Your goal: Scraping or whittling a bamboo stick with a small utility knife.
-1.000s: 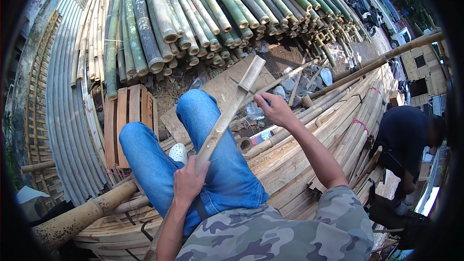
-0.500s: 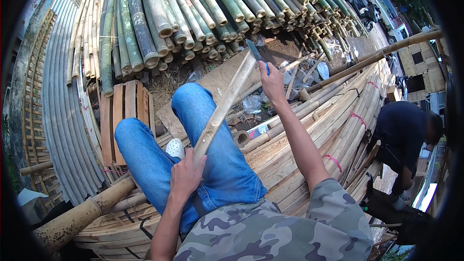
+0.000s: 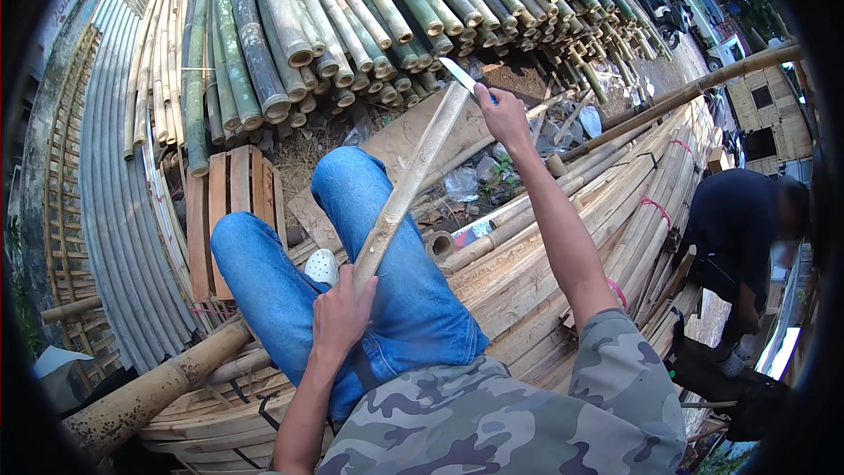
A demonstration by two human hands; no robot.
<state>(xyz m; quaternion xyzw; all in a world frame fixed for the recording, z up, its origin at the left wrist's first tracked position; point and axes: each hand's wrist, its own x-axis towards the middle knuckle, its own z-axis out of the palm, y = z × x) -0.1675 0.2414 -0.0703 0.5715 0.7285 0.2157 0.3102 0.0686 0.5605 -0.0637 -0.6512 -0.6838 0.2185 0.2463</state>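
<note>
A long, split bamboo strip (image 3: pixel 406 193) slants across my right thigh, its far end pointing away from me. My left hand (image 3: pixel 343 310) is closed round its near end, by my lap. In my right hand (image 3: pixel 503 114) is a knife (image 3: pixel 461 76) with a blue handle, mostly covered by my fingers. The bright blade points up and to the left, right by the far end of the strip. Whether the edge touches the bamboo I cannot tell.
Thick green bamboo poles (image 3: pixel 290 26) are stacked ahead, cut ends toward me. A wooden crate (image 3: pixel 215 211) stands left of my knees. Bundled split strips (image 3: pixel 563 255) lie on my right, where a co-worker in dark clothes (image 3: pixel 734 224) bends over. A thick pole (image 3: pixel 158 387) lies at lower left.
My right hand has moved slightly right and the knife has turned, its blade now lying flatter and catching light. The strip and my left hand stay nearly in place.
</note>
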